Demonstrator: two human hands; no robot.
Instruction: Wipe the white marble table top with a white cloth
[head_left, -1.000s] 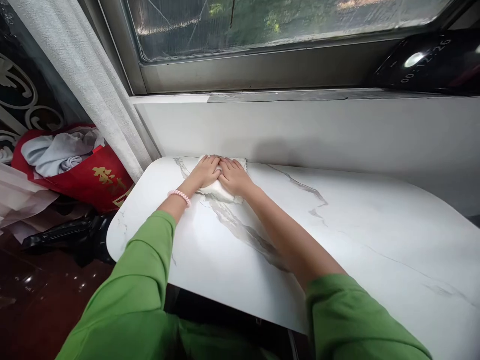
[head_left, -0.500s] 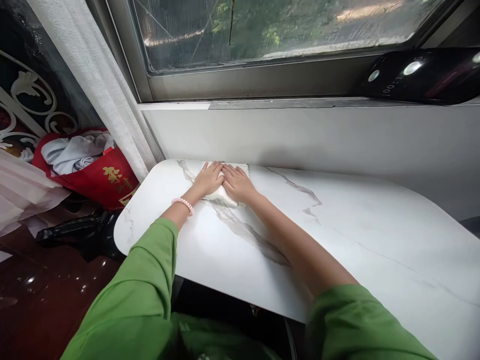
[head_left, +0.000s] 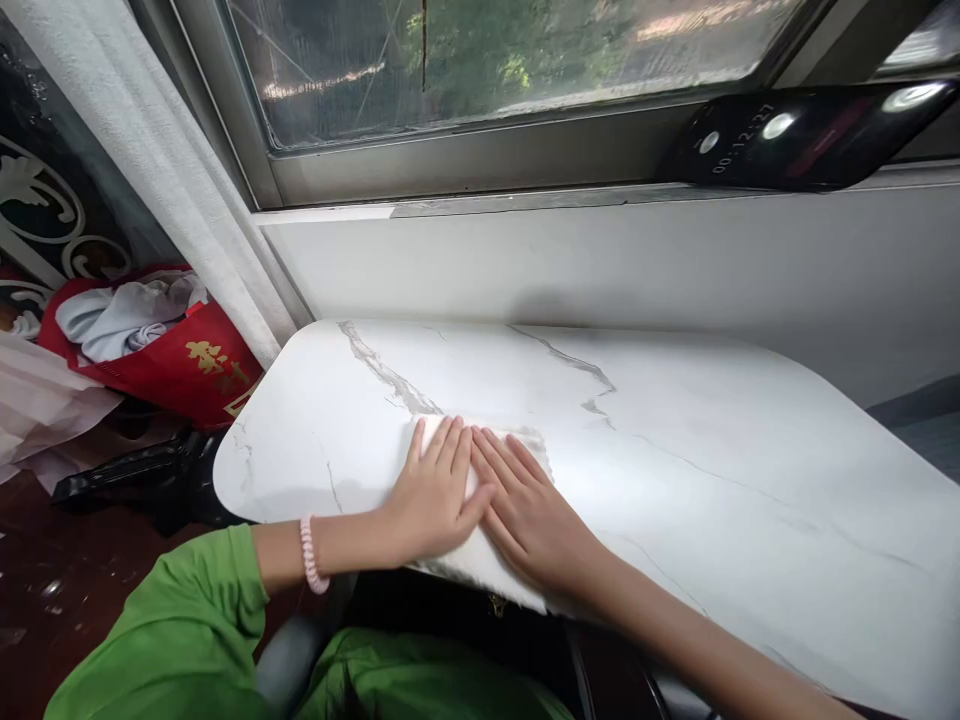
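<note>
Both hands have slid the white cloth (head_left: 439, 432) from the worktop's (head_left: 675, 430) far edge to its near edge; left hand (head_left: 435, 495) and right hand (head_left: 529, 515) lie flat, side by side, pressing it.

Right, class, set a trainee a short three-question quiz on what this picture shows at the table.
1. True or false: the left hand and right hand both lie flat on the white cloth.
2. Which wrist wears the pink bracelet? A left, B right, C neither.
3. Fill in: the black device rests on the window ____.
Key: 1 true; 2 A; 3 sill.
</note>
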